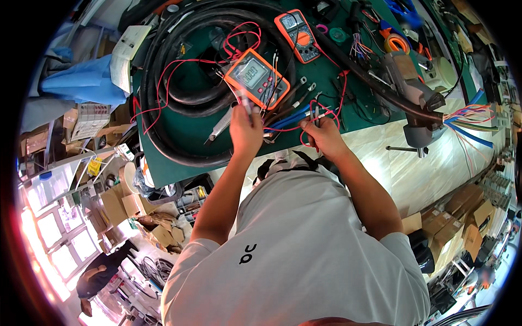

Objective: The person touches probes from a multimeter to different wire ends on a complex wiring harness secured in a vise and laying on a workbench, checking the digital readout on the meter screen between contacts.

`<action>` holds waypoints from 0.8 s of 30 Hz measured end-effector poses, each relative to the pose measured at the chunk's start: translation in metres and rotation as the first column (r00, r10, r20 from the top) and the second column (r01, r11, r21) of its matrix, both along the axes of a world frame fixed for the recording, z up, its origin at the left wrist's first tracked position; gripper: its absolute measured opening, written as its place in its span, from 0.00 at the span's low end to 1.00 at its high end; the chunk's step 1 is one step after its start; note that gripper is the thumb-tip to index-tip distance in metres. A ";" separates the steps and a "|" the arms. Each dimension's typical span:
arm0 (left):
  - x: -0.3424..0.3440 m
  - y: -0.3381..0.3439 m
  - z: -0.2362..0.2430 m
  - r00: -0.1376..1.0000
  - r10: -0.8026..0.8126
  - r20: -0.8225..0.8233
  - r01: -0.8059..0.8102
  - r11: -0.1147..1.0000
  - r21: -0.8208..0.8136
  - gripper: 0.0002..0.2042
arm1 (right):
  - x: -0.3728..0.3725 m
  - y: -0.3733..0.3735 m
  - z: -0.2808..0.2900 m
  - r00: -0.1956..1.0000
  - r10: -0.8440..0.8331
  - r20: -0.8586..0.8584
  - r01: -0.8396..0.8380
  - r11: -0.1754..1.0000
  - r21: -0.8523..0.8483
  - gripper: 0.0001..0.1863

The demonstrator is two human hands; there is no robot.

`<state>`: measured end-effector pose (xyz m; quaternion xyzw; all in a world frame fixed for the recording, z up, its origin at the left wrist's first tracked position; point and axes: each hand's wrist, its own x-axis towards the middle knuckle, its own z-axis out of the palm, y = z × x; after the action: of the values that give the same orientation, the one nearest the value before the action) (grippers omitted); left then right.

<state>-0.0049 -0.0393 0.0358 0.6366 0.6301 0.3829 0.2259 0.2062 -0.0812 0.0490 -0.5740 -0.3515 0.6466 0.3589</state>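
An orange-framed meter (pixel 256 77) with a digital screen lies on the green table, with red and dark leads around it. My left hand (pixel 246 127) is closed at the meter's lower edge, on something thin that I cannot make out. A grey slim tool (pixel 219 128) lies beside that hand, slanting. My right hand (pixel 324 137) pinches a red test lead (pixel 300 128) near the cable ends; the lead loops around the fingers. Just above it are blue wires (pixel 293 118) and metal cable lugs (pixel 311 86). Whether the lead's tip touches a lug is too small to tell.
Thick black cable (pixel 187 157) coils across the table's left side. A second orange multimeter (pixel 298 36) lies farther back. At right, a cable end with bared coloured wires (pixel 468 120) juts past a grey clamp-like device (pixel 416 103). Orange tape (pixel 397 43) and tools lie at back right.
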 end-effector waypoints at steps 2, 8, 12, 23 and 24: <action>-0.007 -0.004 -0.002 0.975 0.127 0.181 -0.107 0.988 -0.116 0.08 | 0.000 -0.002 -0.004 1.000 -0.023 -0.002 0.023 1.000 0.007 0.12; 0.011 0.021 0.007 0.998 0.061 -0.011 -0.062 0.967 -0.247 0.12 | 0.000 -0.001 -0.005 1.000 -0.020 -0.016 0.020 1.000 0.012 0.12; 0.021 0.032 0.003 0.940 -0.073 -0.333 0.007 0.981 -0.196 0.18 | -0.002 -0.002 -0.004 1.000 -0.021 -0.014 0.021 1.000 0.020 0.12; 0.002 0.020 -0.007 0.956 0.142 -0.257 -0.053 0.945 0.324 0.12 | -0.005 -0.001 0.002 0.998 -0.054 -0.038 0.053 0.998 -0.012 0.12; -0.006 0.017 -0.011 0.934 0.212 -0.288 -0.076 0.904 0.421 0.12 | -0.005 0.001 -0.001 0.995 -0.075 -0.060 0.075 0.997 -0.005 0.12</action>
<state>-0.0106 -0.0224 0.0245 0.6749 0.6122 0.4092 -0.0468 0.2010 -0.0805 0.0476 -0.5676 -0.3179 0.6501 0.3927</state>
